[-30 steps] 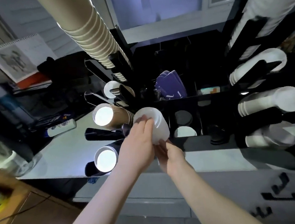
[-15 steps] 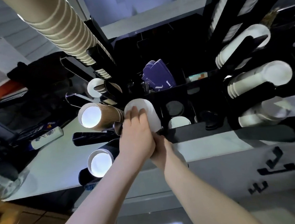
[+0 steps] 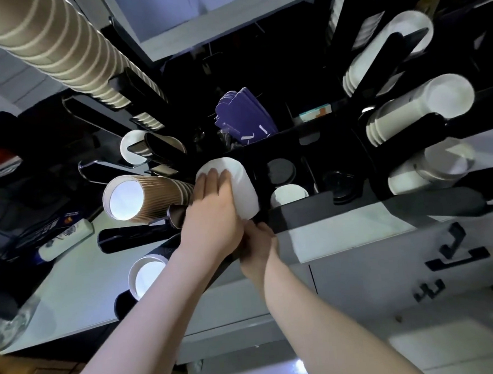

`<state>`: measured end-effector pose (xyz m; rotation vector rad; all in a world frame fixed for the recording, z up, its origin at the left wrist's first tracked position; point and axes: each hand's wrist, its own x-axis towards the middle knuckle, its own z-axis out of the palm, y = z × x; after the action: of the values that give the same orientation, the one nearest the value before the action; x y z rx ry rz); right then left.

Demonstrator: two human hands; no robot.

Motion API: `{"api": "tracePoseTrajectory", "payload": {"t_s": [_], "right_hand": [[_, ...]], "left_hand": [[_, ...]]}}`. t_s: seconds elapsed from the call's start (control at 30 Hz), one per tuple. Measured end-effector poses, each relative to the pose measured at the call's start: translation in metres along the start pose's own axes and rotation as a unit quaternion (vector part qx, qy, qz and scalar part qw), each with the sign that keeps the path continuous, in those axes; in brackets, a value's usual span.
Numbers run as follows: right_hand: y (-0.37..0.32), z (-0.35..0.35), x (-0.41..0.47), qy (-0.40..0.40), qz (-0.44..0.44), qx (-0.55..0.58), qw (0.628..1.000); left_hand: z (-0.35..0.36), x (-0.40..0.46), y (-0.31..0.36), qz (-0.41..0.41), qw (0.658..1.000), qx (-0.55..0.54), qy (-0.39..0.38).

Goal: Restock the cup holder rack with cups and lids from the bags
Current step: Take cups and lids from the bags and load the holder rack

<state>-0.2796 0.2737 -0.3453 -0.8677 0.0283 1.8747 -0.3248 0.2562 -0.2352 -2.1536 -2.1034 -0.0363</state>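
hands [image 3: 230, 226] lower on white cups [image 3: 241, 187]

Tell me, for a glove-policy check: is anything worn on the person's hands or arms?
Nothing visible. The left hand and right hand are bare, without gloves, and no rings show. Both forearms are bare to the frame's lower edge: no sleeves, watch or wristbands.
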Motion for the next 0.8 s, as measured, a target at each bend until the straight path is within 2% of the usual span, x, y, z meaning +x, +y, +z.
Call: {"api": "tracePoseTrajectory", "payload": {"t_s": [0.13, 0.37, 0.6, 0.8], "right_hand": [[0.001, 0.0, 0.005, 0.041, -0.046, -0.017, 0.998], [-0.001, 0.0, 0.0, 0.015, 0.039, 0.084, 0.996], [-0.005, 0.002, -0.002, -0.03, 0.066, 0.082, 0.994], [-0.003, 0.003, 0.001, -0.047, 0.086, 0.073, 0.992]], "left_hand": [[0.0, 0.002, 0.0, -0.023, 0.999, -0.021, -0.014], [0.011, 0.002, 0.0, -0.008, 0.999, 0.026, -0.047], [0.014, 0.004, 0.0, -0.002, 0.996, 0.033, -0.086], [0.012, 0.001, 0.003, -0.039, 0.998, 0.035, -0.026]]}}
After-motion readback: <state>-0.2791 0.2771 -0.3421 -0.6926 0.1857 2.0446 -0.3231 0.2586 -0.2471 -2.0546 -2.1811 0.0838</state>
